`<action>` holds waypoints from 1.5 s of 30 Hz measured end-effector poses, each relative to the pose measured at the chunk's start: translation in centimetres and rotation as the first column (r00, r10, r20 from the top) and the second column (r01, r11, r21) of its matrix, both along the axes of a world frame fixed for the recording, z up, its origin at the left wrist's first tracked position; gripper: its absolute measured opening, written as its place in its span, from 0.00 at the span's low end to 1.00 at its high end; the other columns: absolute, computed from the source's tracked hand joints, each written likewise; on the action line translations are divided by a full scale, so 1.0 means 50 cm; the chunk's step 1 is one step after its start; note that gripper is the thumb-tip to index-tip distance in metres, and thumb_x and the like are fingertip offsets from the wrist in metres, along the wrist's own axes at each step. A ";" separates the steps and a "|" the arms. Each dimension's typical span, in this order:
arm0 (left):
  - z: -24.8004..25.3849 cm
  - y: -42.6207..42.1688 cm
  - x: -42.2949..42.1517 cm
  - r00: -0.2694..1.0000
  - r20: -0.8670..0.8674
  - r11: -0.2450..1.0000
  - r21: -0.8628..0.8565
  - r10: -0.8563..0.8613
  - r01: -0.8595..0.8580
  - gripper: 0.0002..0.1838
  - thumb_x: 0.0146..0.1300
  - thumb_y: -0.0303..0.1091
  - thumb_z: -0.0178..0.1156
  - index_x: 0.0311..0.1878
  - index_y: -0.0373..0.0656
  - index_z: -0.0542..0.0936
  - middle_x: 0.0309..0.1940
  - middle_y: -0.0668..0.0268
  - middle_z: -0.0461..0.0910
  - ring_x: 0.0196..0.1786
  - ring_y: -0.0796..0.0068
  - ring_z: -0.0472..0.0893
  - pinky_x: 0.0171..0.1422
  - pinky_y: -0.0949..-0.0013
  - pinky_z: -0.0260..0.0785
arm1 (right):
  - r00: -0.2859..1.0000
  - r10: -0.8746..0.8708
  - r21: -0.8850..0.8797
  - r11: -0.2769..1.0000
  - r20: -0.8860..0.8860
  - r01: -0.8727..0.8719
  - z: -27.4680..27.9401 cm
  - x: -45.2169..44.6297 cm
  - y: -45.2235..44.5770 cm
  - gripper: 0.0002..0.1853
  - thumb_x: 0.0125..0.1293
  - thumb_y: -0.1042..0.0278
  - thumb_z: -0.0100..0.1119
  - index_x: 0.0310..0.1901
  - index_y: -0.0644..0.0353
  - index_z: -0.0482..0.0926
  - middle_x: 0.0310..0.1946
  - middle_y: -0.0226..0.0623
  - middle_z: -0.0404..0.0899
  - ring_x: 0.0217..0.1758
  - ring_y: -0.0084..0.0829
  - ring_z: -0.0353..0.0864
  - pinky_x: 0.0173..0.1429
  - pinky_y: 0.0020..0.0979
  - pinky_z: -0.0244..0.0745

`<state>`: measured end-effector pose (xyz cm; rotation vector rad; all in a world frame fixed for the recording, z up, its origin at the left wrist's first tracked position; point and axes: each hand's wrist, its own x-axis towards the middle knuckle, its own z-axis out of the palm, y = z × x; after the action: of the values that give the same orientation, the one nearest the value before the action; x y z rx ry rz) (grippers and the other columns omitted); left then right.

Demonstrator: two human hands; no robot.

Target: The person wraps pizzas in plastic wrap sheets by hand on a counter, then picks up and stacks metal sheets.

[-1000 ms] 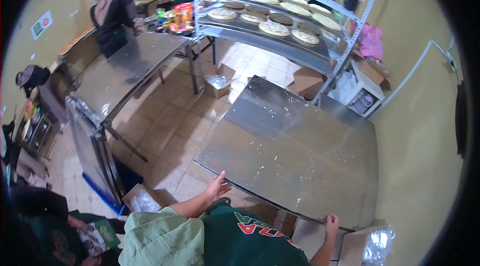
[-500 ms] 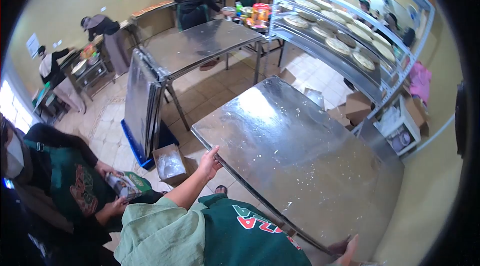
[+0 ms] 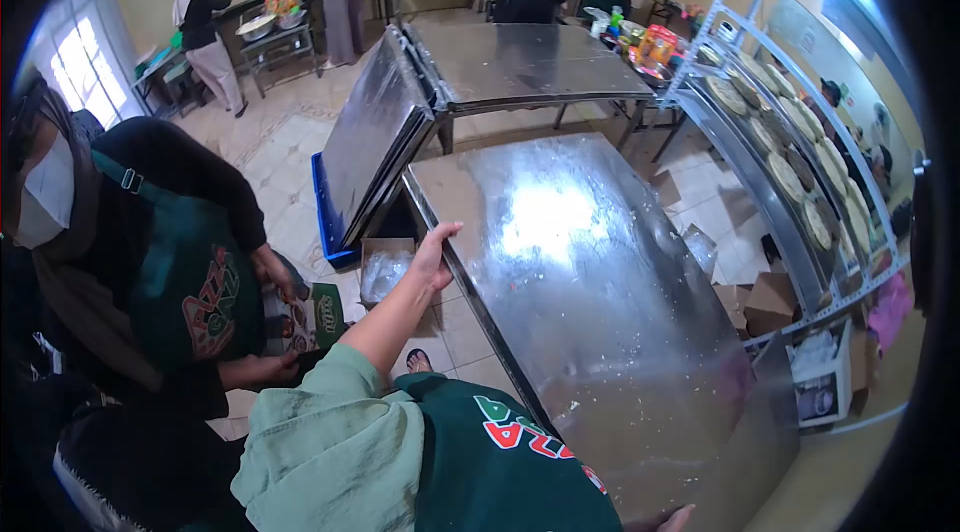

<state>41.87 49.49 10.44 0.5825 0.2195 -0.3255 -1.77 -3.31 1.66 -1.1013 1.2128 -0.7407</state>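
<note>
A large metal sheet (image 3: 600,332) with white crumbs on it lies in front of me, its near edge against my green apron. My left hand (image 3: 436,257) grips that edge near the sheet's left corner, thumb on top. At the bottom of the view my right hand (image 3: 676,520) is at the same edge, mostly cut off by the frame, with only some fingers showing. Light reflects brightly off the sheet's upper part.
Upright metal sheets (image 3: 375,142) lean in a blue tray (image 3: 335,252) beside a metal table (image 3: 530,62). A rack (image 3: 760,172) of round flatbreads stands right. A masked co-worker (image 3: 170,252) holds a printed box (image 3: 310,317) close at left. Open cartons (image 3: 385,272) sit on the floor.
The view has swung left, and the metal sheet has turned with both hands at its edge. The masked co-worker now appears larger and nearer at the left.
</note>
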 end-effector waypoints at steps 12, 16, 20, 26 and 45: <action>0.053 0.325 0.191 0.932 0.128 0.930 -0.191 0.339 -0.313 0.30 0.57 0.48 0.56 0.57 0.37 0.67 0.50 0.54 0.73 0.51 0.58 0.74 0.58 0.56 0.66 | 0.950 0.304 -0.026 0.953 0.077 -0.303 0.028 0.363 0.106 0.32 0.66 0.44 0.39 0.59 0.67 0.64 0.56 0.45 0.67 0.59 0.33 0.65 0.62 0.33 0.59; 0.027 0.433 0.234 0.872 0.119 0.868 -0.226 0.476 -0.443 0.39 0.56 0.65 0.47 0.59 0.41 0.66 0.54 0.56 0.70 0.55 0.56 0.71 0.60 0.53 0.63 | 0.929 0.368 -0.045 0.929 0.026 -0.367 0.065 0.530 0.106 0.32 0.66 0.43 0.39 0.59 0.66 0.64 0.56 0.44 0.67 0.59 0.34 0.65 0.62 0.33 0.60; -0.013 0.518 0.266 0.761 0.100 0.760 -0.218 0.641 -0.612 0.37 0.63 0.65 0.31 0.61 0.43 0.63 0.59 0.56 0.66 0.59 0.53 0.66 0.64 0.50 0.57 | 0.904 0.427 -0.067 0.901 -0.030 -0.428 0.078 0.694 0.136 0.33 0.65 0.42 0.40 0.59 0.65 0.64 0.57 0.43 0.67 0.59 0.34 0.65 0.62 0.34 0.61; -0.102 0.590 0.310 0.697 -0.001 0.685 -0.185 0.717 -0.705 0.29 0.68 0.53 0.30 0.60 0.39 0.64 0.57 0.55 0.67 0.59 0.54 0.67 0.64 0.53 0.58 | 0.851 0.512 -0.102 0.846 -0.118 -0.523 0.100 0.950 0.180 0.33 0.64 0.41 0.41 0.59 0.63 0.64 0.58 0.41 0.66 0.60 0.35 0.65 0.61 0.36 0.62; -0.108 0.230 0.565 0.790 -0.313 0.843 0.076 0.527 -0.532 0.26 0.67 0.54 0.35 0.62 0.50 0.60 0.61 0.64 0.60 0.63 0.60 0.60 0.64 0.44 0.51 | 0.346 0.807 0.209 0.278 0.478 -0.938 0.269 1.650 0.496 0.24 0.67 0.54 0.44 0.58 0.61 0.65 0.55 0.40 0.69 0.56 0.38 0.69 0.58 0.38 0.68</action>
<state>70.12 60.99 5.05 0.4245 0.6858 0.1326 80.73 21.50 15.13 -1.0104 0.2883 0.3082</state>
